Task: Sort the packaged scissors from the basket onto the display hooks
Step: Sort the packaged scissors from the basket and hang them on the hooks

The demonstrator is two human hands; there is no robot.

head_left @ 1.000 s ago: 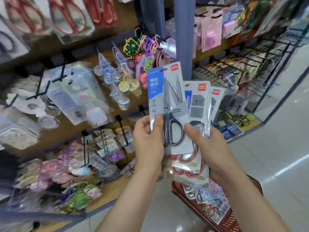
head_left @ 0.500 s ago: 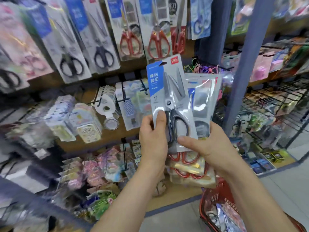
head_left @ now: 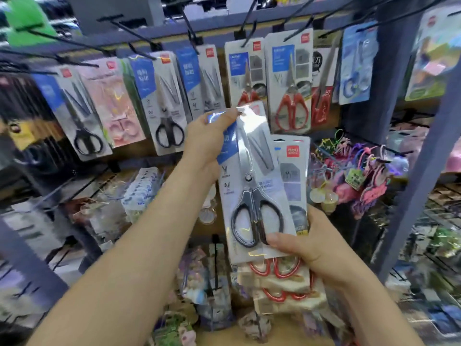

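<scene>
My left hand (head_left: pixel 208 137) pinches the top of a pack of black-handled scissors (head_left: pixel 252 186), a blue and white card held upright in front of the display. My right hand (head_left: pixel 303 239) grips the bottom of a stack of scissor packs (head_left: pixel 293 176) behind it, with red-handled packs (head_left: pixel 279 278) hanging below my palm. Above, black display hooks (head_left: pixel 192 33) carry hanging packs: black-handled scissors (head_left: pixel 166 103) to the left, red-handled scissors (head_left: pixel 289 78) to the right. The basket is out of view.
A pink pack (head_left: pixel 117 101) hangs among the black-handled ones. A blue upright post (head_left: pixel 421 156) stands at the right, with colourful trinkets (head_left: pixel 359 173) beside it. Lower hooks hold small packaged goods (head_left: pixel 139 191). An empty hook (head_left: pixel 124 28) juts out at upper left.
My view has risen to the scissor row. My left hand slid from the bottom of the front pack to its top edge and lifted it toward the hooks; the right hand keeps the stack.
</scene>
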